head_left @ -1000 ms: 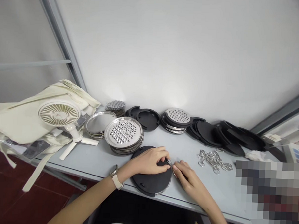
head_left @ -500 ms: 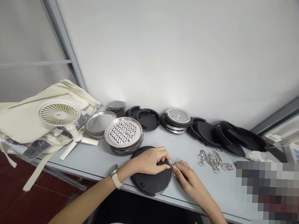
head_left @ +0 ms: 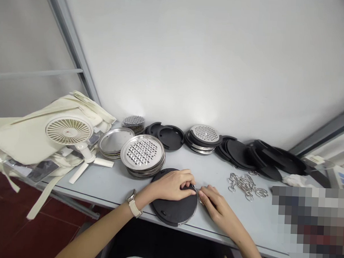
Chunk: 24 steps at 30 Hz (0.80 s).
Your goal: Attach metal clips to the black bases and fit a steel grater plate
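Note:
A black round plastic disc (head_left: 176, 212) with a thin metal rim lies near the table's front edge. Across it rests my left hand (head_left: 173, 185), fingers curled and thumb pressing at its right edge, a watch on the wrist. My right hand (head_left: 214, 203) is closed in a pinch on a bent metal wire clip (head_left: 197, 190) at that edge. The clip reaches the left fingertips; its far end is hidden there. To the upper left stands a stack of round metal grater plates (head_left: 142, 153), and to the right lies a loose pile of wire clips (head_left: 246, 185).
Plain metal discs (head_left: 116, 140) are stacked beside a white fan (head_left: 69, 131) and a cream bag (head_left: 26, 141). Along the wall are black round frames (head_left: 171, 137), a perforated metal disc (head_left: 206, 133) on a stack, and more black discs (head_left: 241, 154). A pixelated patch covers the lower right.
Both hands stay in place on the disc and clip. The wire clip's angle between the fingers shifts slightly; nothing else moves on the table.

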Motion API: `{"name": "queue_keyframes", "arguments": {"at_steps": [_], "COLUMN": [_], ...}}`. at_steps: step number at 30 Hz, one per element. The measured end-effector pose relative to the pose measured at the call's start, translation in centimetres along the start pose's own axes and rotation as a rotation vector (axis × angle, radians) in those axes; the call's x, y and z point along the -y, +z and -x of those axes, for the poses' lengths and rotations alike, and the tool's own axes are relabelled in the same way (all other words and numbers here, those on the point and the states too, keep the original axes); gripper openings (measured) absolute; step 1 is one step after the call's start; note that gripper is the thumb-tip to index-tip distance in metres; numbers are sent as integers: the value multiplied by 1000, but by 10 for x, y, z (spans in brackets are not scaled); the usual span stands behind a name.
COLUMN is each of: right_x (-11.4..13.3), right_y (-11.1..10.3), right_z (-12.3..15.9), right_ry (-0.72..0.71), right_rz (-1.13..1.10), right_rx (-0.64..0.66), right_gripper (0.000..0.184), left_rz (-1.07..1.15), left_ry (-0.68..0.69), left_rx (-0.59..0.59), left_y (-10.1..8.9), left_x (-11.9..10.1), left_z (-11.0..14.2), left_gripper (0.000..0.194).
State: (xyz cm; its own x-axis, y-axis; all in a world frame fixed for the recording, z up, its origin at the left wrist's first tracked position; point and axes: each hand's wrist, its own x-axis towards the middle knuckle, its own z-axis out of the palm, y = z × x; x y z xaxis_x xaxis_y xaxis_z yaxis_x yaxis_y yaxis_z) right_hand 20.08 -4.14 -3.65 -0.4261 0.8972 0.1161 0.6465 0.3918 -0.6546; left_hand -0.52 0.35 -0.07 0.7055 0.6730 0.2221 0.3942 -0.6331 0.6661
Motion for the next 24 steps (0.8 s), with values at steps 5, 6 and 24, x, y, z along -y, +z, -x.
{"name": "queue_keyframes", "arguments": {"at_steps": [5, 6, 24], "right_x": [0, 0, -2], "right_y": [0, 0, 1], "right_z": [-1, -1, 1], "right_ry": [1, 0, -9], "right_rz": [4, 4, 9], "right_rx": [6, 10, -47], "right_gripper": [34, 34, 34], "left_rz": [16, 17, 9], "left_ry": [10, 13, 0], "left_rx": [-19, -24, -9], "left_y": [1, 2, 3], "left_x": [2, 2, 3], "left_z": [0, -1, 0], "left_gripper": [14, 14, 13]}}
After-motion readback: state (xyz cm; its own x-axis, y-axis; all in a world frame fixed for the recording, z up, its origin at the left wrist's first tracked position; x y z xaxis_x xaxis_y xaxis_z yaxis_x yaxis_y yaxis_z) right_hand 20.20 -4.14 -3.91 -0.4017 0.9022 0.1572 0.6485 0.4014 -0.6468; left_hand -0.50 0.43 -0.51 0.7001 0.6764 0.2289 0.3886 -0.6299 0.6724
